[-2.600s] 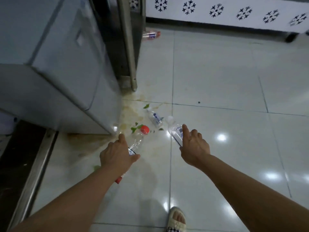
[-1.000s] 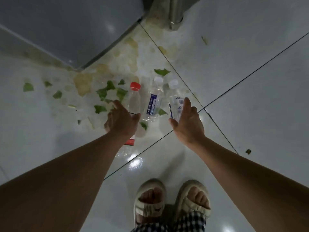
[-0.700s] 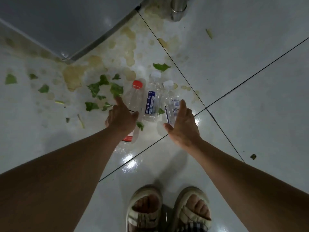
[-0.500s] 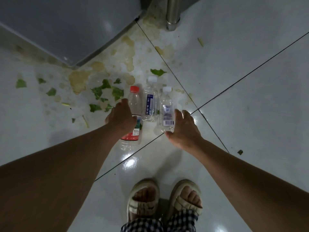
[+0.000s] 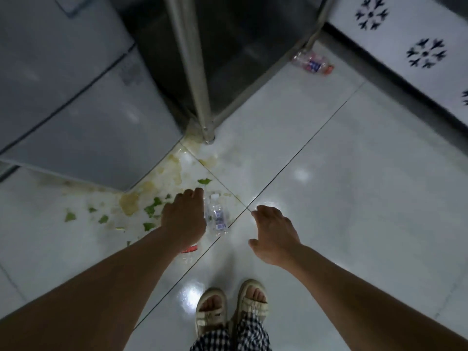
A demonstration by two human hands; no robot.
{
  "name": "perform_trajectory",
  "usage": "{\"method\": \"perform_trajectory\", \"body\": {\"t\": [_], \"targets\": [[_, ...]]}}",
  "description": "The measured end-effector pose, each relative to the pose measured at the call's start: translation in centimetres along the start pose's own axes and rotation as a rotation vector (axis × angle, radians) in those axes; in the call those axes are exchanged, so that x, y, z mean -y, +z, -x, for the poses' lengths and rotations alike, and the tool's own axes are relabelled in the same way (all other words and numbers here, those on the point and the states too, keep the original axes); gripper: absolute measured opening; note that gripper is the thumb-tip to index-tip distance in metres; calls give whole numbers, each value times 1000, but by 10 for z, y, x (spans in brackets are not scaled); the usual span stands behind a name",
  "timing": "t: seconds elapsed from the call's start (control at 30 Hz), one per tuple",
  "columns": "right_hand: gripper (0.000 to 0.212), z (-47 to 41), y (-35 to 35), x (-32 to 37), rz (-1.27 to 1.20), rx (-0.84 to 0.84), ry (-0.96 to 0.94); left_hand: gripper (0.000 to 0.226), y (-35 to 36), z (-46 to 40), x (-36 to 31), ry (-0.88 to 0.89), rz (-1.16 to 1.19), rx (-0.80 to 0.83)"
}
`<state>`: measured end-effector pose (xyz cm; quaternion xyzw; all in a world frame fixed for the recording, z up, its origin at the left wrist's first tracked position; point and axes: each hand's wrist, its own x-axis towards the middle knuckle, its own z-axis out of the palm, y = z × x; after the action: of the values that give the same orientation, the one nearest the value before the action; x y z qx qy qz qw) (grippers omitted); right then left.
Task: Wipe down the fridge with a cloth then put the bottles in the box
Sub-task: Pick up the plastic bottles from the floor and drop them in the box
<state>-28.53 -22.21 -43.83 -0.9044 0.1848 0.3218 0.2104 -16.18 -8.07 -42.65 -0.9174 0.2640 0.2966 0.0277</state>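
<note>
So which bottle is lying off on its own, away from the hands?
The red-capped bottle lying by the patterned wall; the clear bottle lies right beside the left hand.

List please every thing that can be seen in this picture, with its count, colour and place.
fridge: one, grey, upper left, standing on the floor
metal post: one, silver, top centre, foot on the floor beside the fridge
clear bottle: one, clear with white cap, on the floor just right of the left hand
red-label bottle: one, mostly hidden under the left hand
far bottle: one, clear with red and blue label, on the floor at upper right
leaf scraps: several, green, on the floor by the fridge corner
stains: yellowish, around the leaf scraps
floor: white glossy tiles
wall: white with black snowflake marks, upper right
sandals: two, beige, bottom centre
left hand: over the bottles
right hand: open, holding nothing
</note>
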Motion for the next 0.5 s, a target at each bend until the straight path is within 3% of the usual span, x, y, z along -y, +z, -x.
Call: {"method": "perform_trajectory", "body": {"t": [0.27,0.5], "targets": [[59,66,-111,-63,-31,-105,108,50,-93,24,-99,150,-88,40],[57,67,-184,-179,-48,-150,142,50,-124,-12,-215,190,-83,51]]}}
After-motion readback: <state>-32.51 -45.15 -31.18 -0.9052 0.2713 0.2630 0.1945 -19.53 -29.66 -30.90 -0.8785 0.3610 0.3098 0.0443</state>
